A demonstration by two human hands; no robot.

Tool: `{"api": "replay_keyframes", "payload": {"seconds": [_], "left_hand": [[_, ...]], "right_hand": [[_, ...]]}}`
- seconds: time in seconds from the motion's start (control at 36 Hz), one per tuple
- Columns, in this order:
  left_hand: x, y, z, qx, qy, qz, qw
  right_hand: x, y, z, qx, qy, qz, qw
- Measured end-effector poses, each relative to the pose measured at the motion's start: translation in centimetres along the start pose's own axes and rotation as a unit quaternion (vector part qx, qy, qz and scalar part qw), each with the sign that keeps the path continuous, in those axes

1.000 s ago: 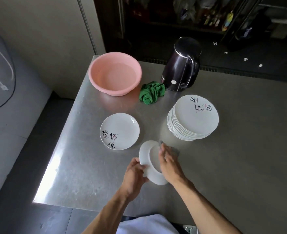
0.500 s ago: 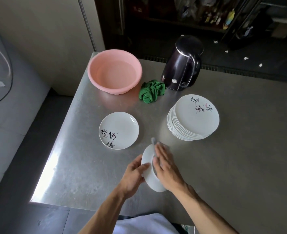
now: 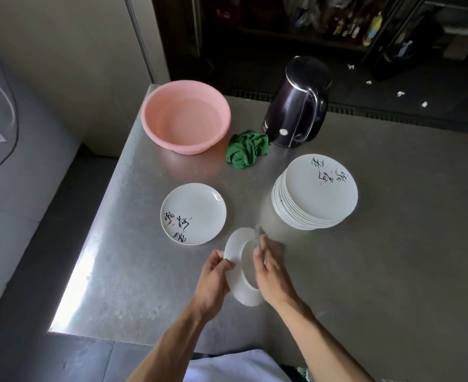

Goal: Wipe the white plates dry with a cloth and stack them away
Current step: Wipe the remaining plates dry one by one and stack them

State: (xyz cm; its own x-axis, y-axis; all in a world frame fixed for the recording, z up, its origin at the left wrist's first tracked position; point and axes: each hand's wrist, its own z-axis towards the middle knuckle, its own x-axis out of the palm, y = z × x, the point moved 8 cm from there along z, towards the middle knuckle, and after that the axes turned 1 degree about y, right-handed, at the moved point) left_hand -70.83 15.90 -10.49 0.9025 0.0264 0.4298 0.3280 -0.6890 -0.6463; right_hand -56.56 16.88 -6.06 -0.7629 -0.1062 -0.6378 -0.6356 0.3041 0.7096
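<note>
Left hand is pinching the rim of a white plate, held on edge over the steel table. Right hand presses a greyish cloth to its face, fingers pretty straight. Just past the grip, a single plate lies left and the plate stack sits right. Further off: green rag, pink basin, kettle

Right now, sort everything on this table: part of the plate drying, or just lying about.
In the job: held plate, cloth pressed on it by right hand, left hand gripping its rim, stack, lone plate.
Lying about: basin, green rag, kettle.
</note>
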Motion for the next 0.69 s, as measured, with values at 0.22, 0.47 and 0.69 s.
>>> {"api": "replay_keyframes", "payload": {"seconds": [0.22,0.47,0.69], "left_hand": [[1.2,0.5,-0.7,-0.002,0.072,0.064,0.995],[2.1,0.1,-1.1,-0.018,0.072,0.073,0.995],[1.3,0.6,-1.5,-0.025,0.080,0.046,0.995]], "right_hand": [[2.1,2.7,-1.3,-0.171,0.045,-0.085,0.980],[1.1,1.9,-1.2,-0.138,0.009,-0.112,0.984],[0.9,1.3,-0.9,-0.140,-0.009,-0.094,0.986]]}}
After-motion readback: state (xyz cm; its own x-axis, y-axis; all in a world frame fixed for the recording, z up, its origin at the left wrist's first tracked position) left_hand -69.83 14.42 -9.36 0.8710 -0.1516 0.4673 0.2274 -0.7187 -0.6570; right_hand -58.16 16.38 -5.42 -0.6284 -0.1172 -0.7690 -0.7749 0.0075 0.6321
